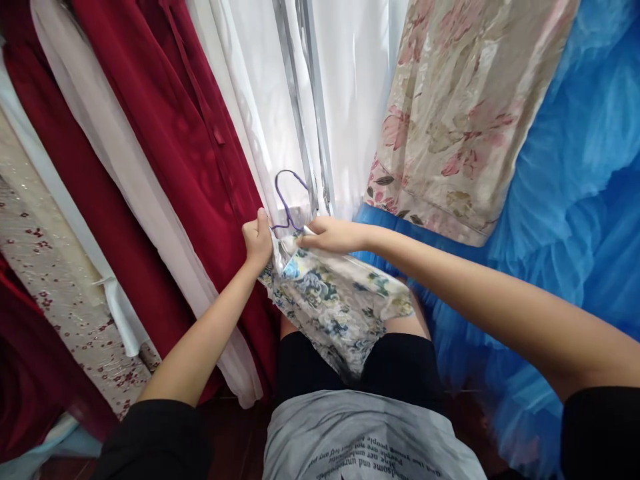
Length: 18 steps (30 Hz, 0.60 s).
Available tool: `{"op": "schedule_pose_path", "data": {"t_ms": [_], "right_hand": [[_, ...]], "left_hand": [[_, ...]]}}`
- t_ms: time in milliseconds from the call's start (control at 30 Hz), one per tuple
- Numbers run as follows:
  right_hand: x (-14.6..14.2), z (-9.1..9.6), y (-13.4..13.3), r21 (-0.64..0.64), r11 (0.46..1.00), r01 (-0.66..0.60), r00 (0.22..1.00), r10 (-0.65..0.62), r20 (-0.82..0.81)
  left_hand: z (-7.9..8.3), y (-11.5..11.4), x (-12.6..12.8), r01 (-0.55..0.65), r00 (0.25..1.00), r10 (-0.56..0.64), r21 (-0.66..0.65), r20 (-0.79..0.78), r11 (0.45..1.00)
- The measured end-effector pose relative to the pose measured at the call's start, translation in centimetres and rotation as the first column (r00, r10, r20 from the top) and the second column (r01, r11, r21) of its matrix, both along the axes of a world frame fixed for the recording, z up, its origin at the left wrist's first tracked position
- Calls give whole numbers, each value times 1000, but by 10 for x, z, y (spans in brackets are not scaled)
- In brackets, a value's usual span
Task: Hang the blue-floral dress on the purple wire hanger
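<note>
The left hand (259,240) and right hand (331,235), both closed, grip the floral garment (333,303) on either side of the purple hanger (287,209).

Grey printed shirt (365,433), black sleeves (155,440)

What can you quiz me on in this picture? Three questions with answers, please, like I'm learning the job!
1. What colour is the hanger?
2. True or false: the left hand and the right hand both grip the same flowered cloth.
3. What colour are the ruffles at the picture's right edge?
A. Green
B. Blue
C. Yellow

Key:
1. Purple
2. True
3. B
</note>
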State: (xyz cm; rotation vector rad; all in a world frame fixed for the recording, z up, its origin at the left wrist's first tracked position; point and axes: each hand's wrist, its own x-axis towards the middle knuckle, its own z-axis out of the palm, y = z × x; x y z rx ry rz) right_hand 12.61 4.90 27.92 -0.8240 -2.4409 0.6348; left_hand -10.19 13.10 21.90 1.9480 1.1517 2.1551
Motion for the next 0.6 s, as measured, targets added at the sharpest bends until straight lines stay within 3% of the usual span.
{"op": "schedule_pose_path", "data": {"t_ms": [133, 267, 367, 433, 500, 600], "right_hand": [[15, -9, 4, -145, 974, -174, 981, 159, -109], [28, -18, 18, -209, 968, -140, 970, 91, -227], [20, -30, 24, 7, 1000, -3, 974, 5, -226], [11, -39, 26, 204, 978, 52, 977, -7, -215], [6, -45, 27, 347, 935, 74, 974, 6, -225], [14, -46, 29, 343, 938, 60, 965, 33, -261]], "left_hand": [[3, -16, 15, 169, 982, -170, 12, 83, 985], [15, -30, 19, 368, 902, -352, -20, 251, 929], [25, -41, 29, 544, 821, -517, -56, 240, 837], [32, -47, 39, 608, 785, -574, -114, 231, 786], [39, -51, 50, 602, 792, -556, -172, 253, 780], [44, -55, 67, 561, 824, -488, -289, 290, 776]]}}
